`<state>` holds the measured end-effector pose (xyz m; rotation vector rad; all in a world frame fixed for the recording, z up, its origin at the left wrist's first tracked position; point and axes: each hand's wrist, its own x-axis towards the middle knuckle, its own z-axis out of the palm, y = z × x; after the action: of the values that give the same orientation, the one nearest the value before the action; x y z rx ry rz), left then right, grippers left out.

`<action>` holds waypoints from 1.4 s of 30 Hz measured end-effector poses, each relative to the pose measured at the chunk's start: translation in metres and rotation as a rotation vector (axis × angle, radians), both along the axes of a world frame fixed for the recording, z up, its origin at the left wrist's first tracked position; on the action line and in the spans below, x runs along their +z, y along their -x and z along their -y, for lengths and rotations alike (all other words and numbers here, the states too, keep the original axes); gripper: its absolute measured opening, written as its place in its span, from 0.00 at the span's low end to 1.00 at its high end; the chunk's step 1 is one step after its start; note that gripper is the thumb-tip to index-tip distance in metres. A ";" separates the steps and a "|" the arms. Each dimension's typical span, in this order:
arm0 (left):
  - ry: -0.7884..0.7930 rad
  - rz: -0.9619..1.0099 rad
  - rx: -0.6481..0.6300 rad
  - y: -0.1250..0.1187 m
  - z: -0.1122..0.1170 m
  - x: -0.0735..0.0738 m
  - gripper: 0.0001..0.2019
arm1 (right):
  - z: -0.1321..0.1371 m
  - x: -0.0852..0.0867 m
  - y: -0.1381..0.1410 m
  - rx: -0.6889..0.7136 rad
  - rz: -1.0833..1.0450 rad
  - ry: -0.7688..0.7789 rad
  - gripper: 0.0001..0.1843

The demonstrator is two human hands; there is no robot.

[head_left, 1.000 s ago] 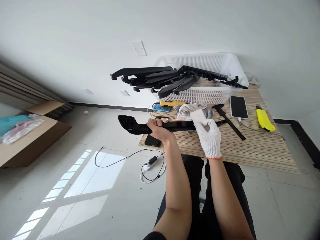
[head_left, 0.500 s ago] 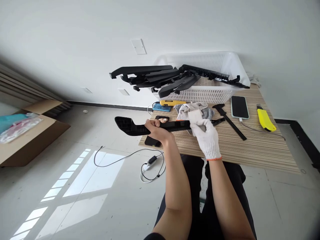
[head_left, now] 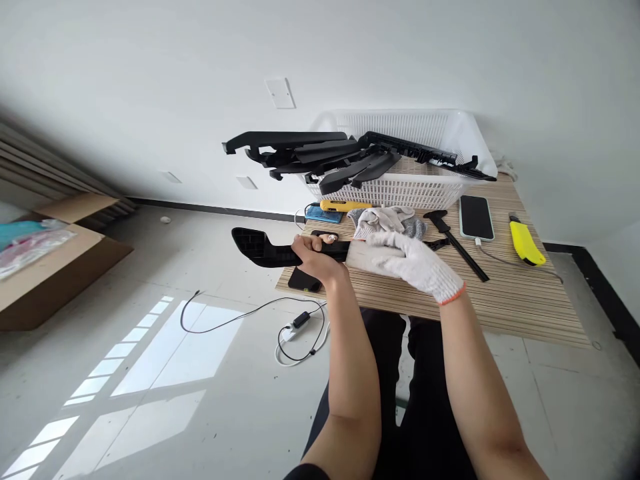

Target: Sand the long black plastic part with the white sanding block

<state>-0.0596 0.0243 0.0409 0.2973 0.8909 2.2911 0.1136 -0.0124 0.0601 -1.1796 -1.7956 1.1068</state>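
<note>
My bare left hand (head_left: 316, 257) is wrapped round a long black plastic trim piece (head_left: 260, 248), holding it level over the front left corner of the striped wooden table (head_left: 505, 300). My right hand (head_left: 410, 260), in a white knit glove, presses a pale cloth or pad (head_left: 361, 256) flat along the same piece, just right of my left hand, covering its middle. The piece's left end juts out past the table edge over the floor.
A white mesh basket (head_left: 425, 187) at the table's back holds several more black trim pieces (head_left: 320, 157) sticking out leftward. Loose gloves (head_left: 385, 219), a black tool (head_left: 457, 243), a phone on a cable (head_left: 476, 217), a yellow tool (head_left: 524, 241) and a dark phone (head_left: 305, 280) lie about. A cardboard box (head_left: 55, 267) stands left.
My gloved right hand has slid leftward along the black piece with the cloth, from upright near its right part to lying flat close against my left hand. The left hand keeps its grip.
</note>
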 end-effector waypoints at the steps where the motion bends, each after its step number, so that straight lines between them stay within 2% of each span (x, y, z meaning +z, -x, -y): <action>1: -0.012 -0.004 -0.016 0.000 0.001 0.001 0.23 | -0.009 0.007 -0.001 -0.012 0.043 -0.025 0.23; 4: -0.066 -0.005 -0.095 0.000 0.003 0.004 0.25 | -0.035 0.020 0.003 -0.145 0.071 -0.134 0.37; 5: -0.088 -0.015 -0.125 0.002 0.004 0.005 0.26 | -0.040 0.021 0.005 -0.181 0.068 -0.172 0.39; 7: -0.136 -0.044 -0.174 0.005 0.006 0.007 0.27 | -0.045 0.022 0.012 -0.209 0.054 -0.228 0.36; 9: -0.182 -0.060 -0.201 0.010 0.010 0.009 0.29 | -0.044 0.021 0.018 -0.184 0.024 -0.251 0.32; 14: -0.292 0.000 -0.269 0.017 0.019 0.012 0.32 | -0.046 0.026 0.013 0.029 -0.021 -0.209 0.31; 18: -0.313 0.003 -0.313 0.012 0.017 0.013 0.30 | -0.054 0.045 0.003 -0.044 -0.045 -0.200 0.34; 21: -0.322 -0.014 -0.289 0.010 0.013 0.012 0.29 | -0.056 0.054 0.003 0.033 -0.105 -0.171 0.34; 23: -0.369 -0.016 -0.297 0.012 0.012 0.010 0.30 | -0.056 0.051 0.004 0.035 -0.101 -0.146 0.33; 26: -0.444 -0.039 -0.324 0.019 0.013 0.006 0.33 | -0.054 0.043 0.006 -0.146 -0.138 -0.186 0.31; 27: -0.455 -0.043 -0.321 0.021 0.013 0.004 0.34 | -0.052 0.041 0.006 -0.158 -0.163 -0.180 0.31; 30: -0.447 -0.032 -0.285 0.026 0.016 0.000 0.36 | -0.046 0.042 0.004 -0.015 -0.179 -0.078 0.28; 34: -0.421 -0.025 -0.264 0.029 0.019 0.002 0.38 | -0.038 0.044 0.002 -0.007 -0.180 -0.061 0.27; 37: -0.425 -0.035 -0.267 0.032 0.019 0.004 0.38 | -0.037 0.039 0.006 0.079 -0.114 0.003 0.26; 40: -0.433 -0.054 -0.258 0.037 0.016 0.001 0.37 | -0.037 0.032 0.012 -0.073 -0.090 -0.099 0.24; 42: -0.444 -0.071 -0.247 0.041 0.014 -0.003 0.37 | -0.037 0.029 0.015 -0.084 -0.145 -0.122 0.23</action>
<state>-0.1004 0.0105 0.0381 0.6459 0.3426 2.2324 0.0988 0.0246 0.0886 -1.0651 -1.6638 0.9943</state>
